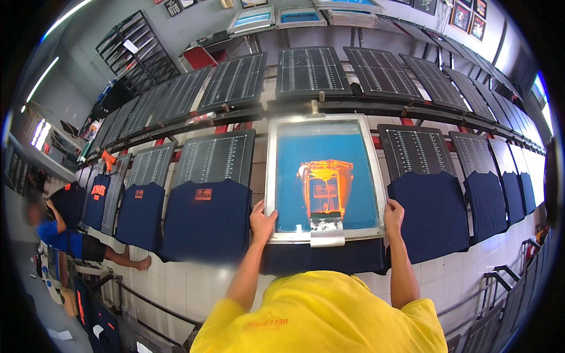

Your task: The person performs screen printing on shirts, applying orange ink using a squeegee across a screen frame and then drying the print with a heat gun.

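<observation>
My left hand (262,222) grips the left side of a silkscreen printing frame (372,162) near its lower corner, and my right hand (394,217) is closed on the opposite side. Blue mesh (288,176) fills the frame, with bright orange ink (344,176) smeared around a small rectangular design in the middle. A metal squeegee (327,232) rests on the near end of the screen, its handle overhanging the near rail. Beneath the frame lies a navy T-shirt (318,259), mostly hidden by it.
Left of me, a navy shirt (206,217) with a small orange print lies on a black platen (215,156). An unprinted navy shirt (428,206) is to the right. Another platen row (312,70) runs behind. A person in blue (62,232) stands far left; spare screens (300,17) lie at the back.
</observation>
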Demonstrator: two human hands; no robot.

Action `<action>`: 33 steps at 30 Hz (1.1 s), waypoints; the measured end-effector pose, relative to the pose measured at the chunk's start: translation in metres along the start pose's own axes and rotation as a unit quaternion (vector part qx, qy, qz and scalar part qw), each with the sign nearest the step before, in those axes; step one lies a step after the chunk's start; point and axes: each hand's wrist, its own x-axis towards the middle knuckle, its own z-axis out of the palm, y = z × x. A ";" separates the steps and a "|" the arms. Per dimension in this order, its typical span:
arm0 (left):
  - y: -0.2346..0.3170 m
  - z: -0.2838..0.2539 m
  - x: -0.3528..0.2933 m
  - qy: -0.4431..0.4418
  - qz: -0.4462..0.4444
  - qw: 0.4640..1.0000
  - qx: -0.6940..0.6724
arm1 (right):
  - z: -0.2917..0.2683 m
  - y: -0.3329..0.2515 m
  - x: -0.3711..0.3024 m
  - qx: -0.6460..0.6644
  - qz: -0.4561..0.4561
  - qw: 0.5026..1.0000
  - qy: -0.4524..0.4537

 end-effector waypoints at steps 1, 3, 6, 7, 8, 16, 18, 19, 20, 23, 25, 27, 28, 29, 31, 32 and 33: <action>0.001 -0.001 -0.001 -0.003 0.003 1.000 0.010 | 0.000 0.002 0.000 0.000 -0.003 1.000 -0.005; 0.002 -0.002 0.000 -0.010 0.012 1.000 0.027 | 0.000 0.004 0.001 0.000 -0.005 1.000 -0.007; 0.000 -0.002 0.000 -0.002 0.008 1.000 0.009 | 0.001 0.003 0.001 0.003 -0.001 1.000 -0.004; -0.001 -0.002 0.000 0.001 0.006 1.000 0.012 | 0.002 0.002 0.000 0.006 0.001 1.000 -0.006; -0.002 -0.001 0.002 0.003 0.006 1.000 0.014 | 0.002 0.000 0.000 0.009 0.003 1.000 -0.006; -0.007 -0.003 0.003 -0.009 -0.015 1.000 0.021 | 0.006 -0.006 -0.003 -0.024 -0.022 0.999 0.017; -0.005 -0.002 0.002 -0.007 -0.018 0.999 0.031 | 0.005 -0.001 -0.002 -0.023 -0.022 0.999 0.020; -0.005 -0.001 0.003 -0.006 -0.015 0.999 0.029 | 0.007 0.005 0.000 -0.017 -0.023 0.999 0.017; -0.006 0.001 0.004 -0.005 -0.014 1.000 0.027 | 0.007 0.006 0.001 -0.011 -0.023 1.000 0.013; -0.009 0.000 0.003 -0.015 0.020 0.999 0.031 | 0.010 0.013 0.000 -0.037 -0.043 0.998 0.027; -0.010 0.003 0.003 -0.020 0.033 0.999 0.031 | 0.011 0.016 0.002 -0.032 -0.048 0.998 0.027; -0.016 0.004 0.002 -0.020 0.022 0.999 0.033 | 0.013 0.015 0.003 -0.044 -0.053 0.997 0.022; -0.019 0.004 0.002 -0.019 0.017 0.999 0.035 | 0.013 0.015 0.003 -0.046 -0.054 0.997 0.026; -0.021 0.001 0.003 -0.030 -0.001 0.999 0.028 | 0.015 0.013 0.003 -0.048 -0.056 0.997 0.026; -0.023 0.002 0.003 -0.037 0.010 0.999 0.034 | 0.015 0.010 0.003 -0.057 -0.058 0.996 0.023; -0.023 0.000 0.002 -0.036 0.014 0.999 0.038 | 0.014 0.008 0.004 -0.064 -0.059 0.996 0.018; -0.018 -0.002 0.002 -0.054 -0.004 0.998 0.037 | 0.012 0.009 0.005 -0.071 -0.061 0.996 0.011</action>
